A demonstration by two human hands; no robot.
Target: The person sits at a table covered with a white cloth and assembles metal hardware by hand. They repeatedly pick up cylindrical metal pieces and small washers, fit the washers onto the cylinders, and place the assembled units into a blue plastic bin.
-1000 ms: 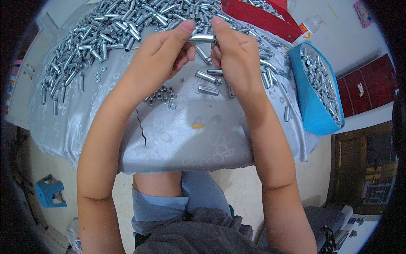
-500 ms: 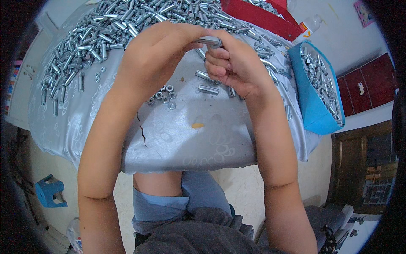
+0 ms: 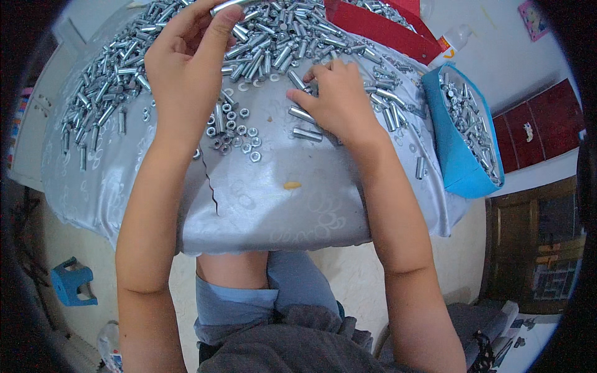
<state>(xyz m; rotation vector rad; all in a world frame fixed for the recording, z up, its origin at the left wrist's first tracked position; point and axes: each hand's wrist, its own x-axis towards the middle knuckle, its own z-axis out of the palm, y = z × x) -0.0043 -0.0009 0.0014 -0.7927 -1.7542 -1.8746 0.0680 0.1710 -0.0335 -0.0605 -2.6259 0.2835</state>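
Observation:
My left hand (image 3: 186, 62) is raised over the table with a silver metal bolt (image 3: 227, 6) pinched between thumb and fingertips near the top of the view. My right hand (image 3: 339, 102) rests palm down on the grey tablecloth (image 3: 267, 211), fingers curled onto loose silver bolts (image 3: 308, 133) at its fingertips; whether it grips one I cannot tell. A cluster of small nuts (image 3: 233, 133) lies between the two hands. A large heap of silver bolts (image 3: 280, 37) covers the far side of the table.
A blue bin (image 3: 457, 158) filled with bolts stands at the right table edge. A red tray (image 3: 379, 34) and a white bottle (image 3: 451, 40) are behind it. A blue stool (image 3: 71, 283) sits on the floor at lower left. A crack runs in the tablecloth's front.
The hands were together on one bolt. They have parted: my left hand lifted the bolt up and left, and my right hand dropped onto the loose bolts on the cloth.

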